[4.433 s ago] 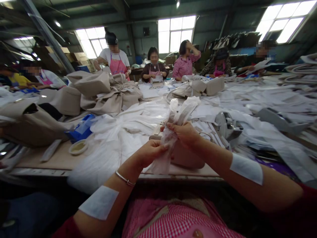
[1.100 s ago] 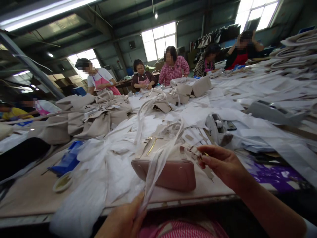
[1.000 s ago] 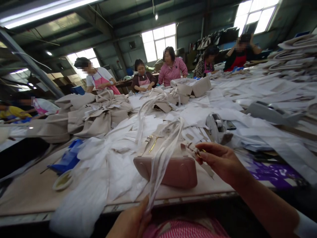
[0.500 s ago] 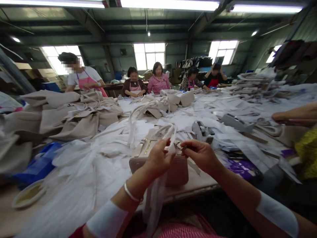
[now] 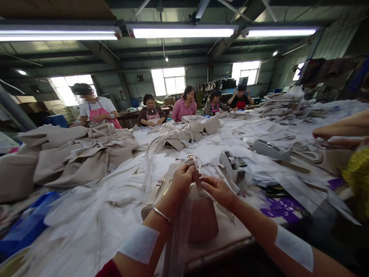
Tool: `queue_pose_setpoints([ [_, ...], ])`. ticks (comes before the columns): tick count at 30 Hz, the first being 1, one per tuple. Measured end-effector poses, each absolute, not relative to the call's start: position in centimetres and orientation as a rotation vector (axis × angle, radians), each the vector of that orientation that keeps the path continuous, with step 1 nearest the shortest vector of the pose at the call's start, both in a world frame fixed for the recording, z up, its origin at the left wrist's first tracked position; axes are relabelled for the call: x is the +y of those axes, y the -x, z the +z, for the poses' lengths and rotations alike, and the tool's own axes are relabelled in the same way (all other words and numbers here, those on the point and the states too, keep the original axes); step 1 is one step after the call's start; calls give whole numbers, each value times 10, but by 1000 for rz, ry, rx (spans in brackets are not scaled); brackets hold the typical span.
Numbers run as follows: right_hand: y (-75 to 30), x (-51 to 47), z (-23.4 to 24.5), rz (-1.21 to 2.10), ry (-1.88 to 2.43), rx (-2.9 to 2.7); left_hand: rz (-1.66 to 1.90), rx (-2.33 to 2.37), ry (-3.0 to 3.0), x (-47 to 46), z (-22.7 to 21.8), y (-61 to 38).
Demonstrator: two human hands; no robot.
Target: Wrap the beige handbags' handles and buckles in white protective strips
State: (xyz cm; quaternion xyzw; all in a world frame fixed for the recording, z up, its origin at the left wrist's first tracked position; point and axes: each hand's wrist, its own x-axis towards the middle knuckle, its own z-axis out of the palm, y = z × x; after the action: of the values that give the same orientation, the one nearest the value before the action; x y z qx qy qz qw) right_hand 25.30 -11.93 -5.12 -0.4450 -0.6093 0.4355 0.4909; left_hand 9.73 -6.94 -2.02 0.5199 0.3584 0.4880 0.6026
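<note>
Just above the handbag [image 5: 205,225], left hand [image 5: 182,180] and right hand [image 5: 218,191] pinch its strap [image 5: 197,177].

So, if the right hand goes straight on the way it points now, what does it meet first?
The right hand would likely meet the strap first, held by the left hand; depth is unclear.

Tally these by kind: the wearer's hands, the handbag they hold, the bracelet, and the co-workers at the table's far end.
Wearer's hands: 2 (left hand, right hand)
Pink handbag: 1
Bracelet: 1
Co-workers at the far end: 5
Total: 9
</note>
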Motion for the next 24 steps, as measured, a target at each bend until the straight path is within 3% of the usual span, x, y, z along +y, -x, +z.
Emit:
queue_pose_setpoints([
  [5,-233,-158,-87,820,1100,-1575,1100,745,-865,-68,-23,-98],
  [8,-237,-165,-91,858,1123,-1594,1048,759,-800,-72,-26,-98],
  [24,-248,-54,-40,1215,1083,-1060,944,1038,-1192,-84,-36,-114],
])
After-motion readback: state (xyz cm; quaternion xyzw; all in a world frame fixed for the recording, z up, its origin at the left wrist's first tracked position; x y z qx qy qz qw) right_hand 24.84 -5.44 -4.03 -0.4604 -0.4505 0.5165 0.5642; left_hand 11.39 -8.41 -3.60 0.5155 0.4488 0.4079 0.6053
